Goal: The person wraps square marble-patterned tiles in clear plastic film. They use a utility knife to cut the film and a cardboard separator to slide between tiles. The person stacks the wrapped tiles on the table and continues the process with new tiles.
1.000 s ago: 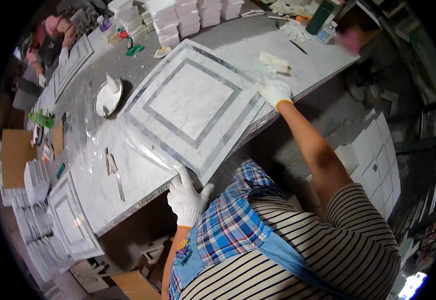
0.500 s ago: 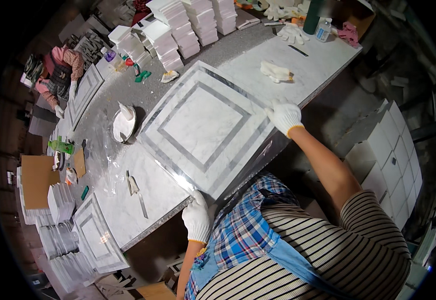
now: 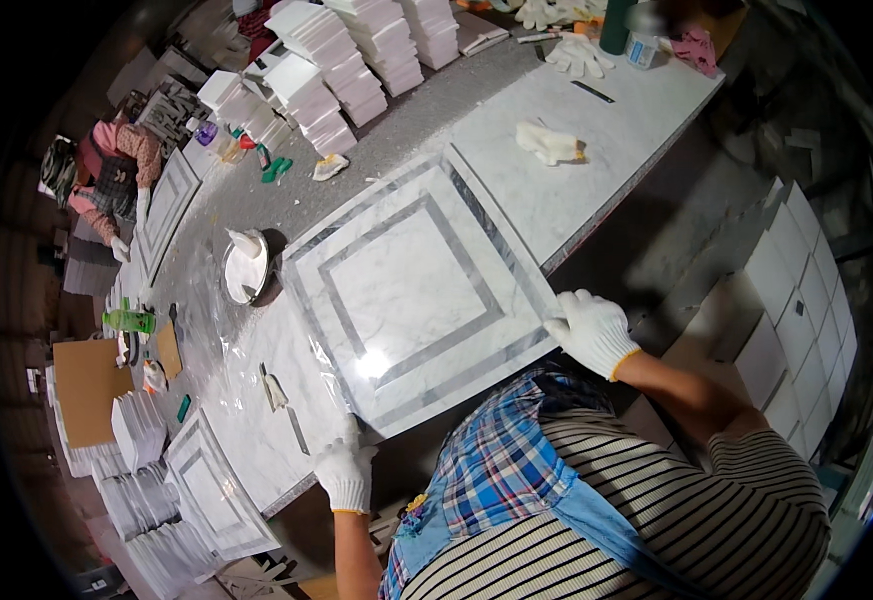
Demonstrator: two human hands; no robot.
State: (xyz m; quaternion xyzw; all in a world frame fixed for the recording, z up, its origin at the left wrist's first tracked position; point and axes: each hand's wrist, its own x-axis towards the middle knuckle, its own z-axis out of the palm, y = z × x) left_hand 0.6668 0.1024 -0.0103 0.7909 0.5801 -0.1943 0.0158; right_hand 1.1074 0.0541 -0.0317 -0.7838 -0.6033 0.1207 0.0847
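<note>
Since the earlier frames the square marble panel has been drawn toward the person, and its near edge now hangs past the counter rim over the lap. The right hand, in a white glove, has shifted from the far right corner to the near right one, where its grip is closed on the edge. The left hand, also gloved, clamps the near left corner. The panel seems to be wrapped in clear film, though glare makes that hard to confirm. Judging by this, the panel is about half off the counter: both corners are secured, but most of its weight rests on the top. A white bowl sits just beside its far left edge, and tile stacks stand well behind.
</note>
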